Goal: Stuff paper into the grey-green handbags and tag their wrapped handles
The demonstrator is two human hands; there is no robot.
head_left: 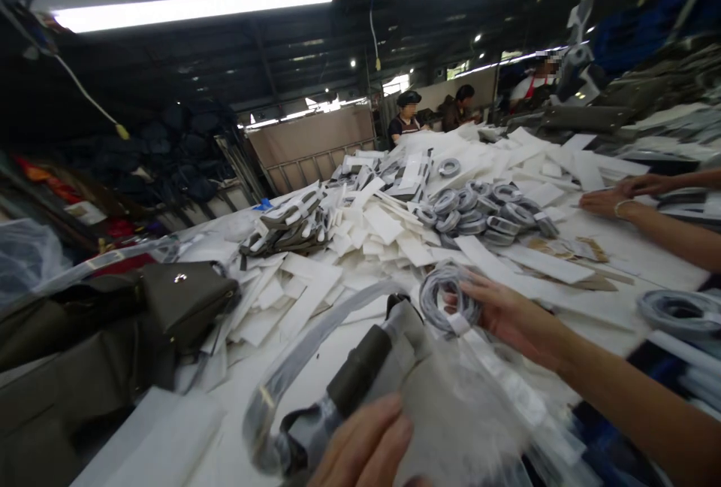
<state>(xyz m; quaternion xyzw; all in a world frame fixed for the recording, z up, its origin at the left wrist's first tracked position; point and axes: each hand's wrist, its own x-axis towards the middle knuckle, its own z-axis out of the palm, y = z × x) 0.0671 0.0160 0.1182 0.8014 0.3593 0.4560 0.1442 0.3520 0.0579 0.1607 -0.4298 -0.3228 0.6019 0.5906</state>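
Observation:
My right hand reaches in from the lower right, its fingers closed on a coiled grey strap in clear wrapping. Below the coil, a pale translucent strip trails down over plastic. At the bottom edge is my left hand, partly cut off and slightly blurred, fingers stretched out over a plastic-wrapped bag. Beside those fingers stands the bag's dark handle grip. A plastic-covered grey strap loops out to its left. The bag's lower part is hidden or smeared.
Several wrapped strap coils and piles of white strips cover the table. Dark olive bags lie at left. Another person's hands rest at right, near another coil. People sit farther back.

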